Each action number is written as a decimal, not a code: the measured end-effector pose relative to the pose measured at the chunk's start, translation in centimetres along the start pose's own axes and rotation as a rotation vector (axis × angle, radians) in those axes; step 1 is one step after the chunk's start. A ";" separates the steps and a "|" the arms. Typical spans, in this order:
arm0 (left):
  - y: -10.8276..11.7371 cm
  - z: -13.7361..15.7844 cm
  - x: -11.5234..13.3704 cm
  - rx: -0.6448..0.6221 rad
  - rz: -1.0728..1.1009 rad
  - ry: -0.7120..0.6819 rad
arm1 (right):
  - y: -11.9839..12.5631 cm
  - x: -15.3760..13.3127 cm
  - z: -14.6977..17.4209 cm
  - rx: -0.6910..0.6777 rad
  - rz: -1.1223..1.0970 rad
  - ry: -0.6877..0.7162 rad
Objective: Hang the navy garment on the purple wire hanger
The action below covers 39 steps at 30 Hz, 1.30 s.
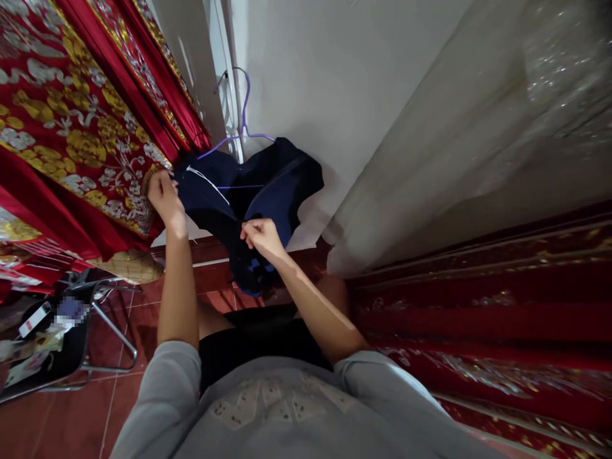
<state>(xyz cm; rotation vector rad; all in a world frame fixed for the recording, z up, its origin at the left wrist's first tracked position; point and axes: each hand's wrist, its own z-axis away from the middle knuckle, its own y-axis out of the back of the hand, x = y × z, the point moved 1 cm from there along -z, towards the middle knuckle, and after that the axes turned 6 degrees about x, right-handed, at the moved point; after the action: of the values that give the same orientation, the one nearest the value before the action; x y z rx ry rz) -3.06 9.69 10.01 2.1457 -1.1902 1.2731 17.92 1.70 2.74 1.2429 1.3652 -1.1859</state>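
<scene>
A dark blue garment hangs by the wall on a purple hanger, its front parted in a V at the neck. A thin white strip runs down one side of the opening. My right hand is closed at the bottom of that V, fingers pinched on the garment's front. To the left, my left hand is raised at the garment's shoulder, beside the red curtain. Its fingers are curled together, and what they hold, if anything, cannot be made out.
A red curtain with gold and silver flowers hangs on the left. At lower left stands a metal-framed chair with a phone-like item and other articles on it. Translucent sheeting and red decorated cloth line the right.
</scene>
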 end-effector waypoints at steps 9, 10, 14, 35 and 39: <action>-1.6 6.4 -4.6 0.039 0.250 0.354 | 3.2 2.9 3.2 0.235 -0.151 -0.160; -2.0 6.2 -3.7 0.005 0.202 0.238 | 3.8 2.6 3.3 0.253 -0.154 -0.135; -2.8 4.4 0.6 -0.069 -0.040 -0.224 | 4.5 0.8 3.5 0.251 -0.168 -0.056; -0.9 0.7 -2.5 -0.339 -0.265 -0.278 | 1.8 0.3 4.7 0.066 -0.138 -0.083; -0.4 2.5 -5.4 0.040 0.029 0.077 | 2.2 0.4 4.6 0.073 -0.154 -0.092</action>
<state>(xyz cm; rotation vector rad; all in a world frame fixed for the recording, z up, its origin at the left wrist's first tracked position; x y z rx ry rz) -2.64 10.86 4.20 2.0947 -1.1777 1.3902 20.14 -2.73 1.66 1.1353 1.3793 -1.3941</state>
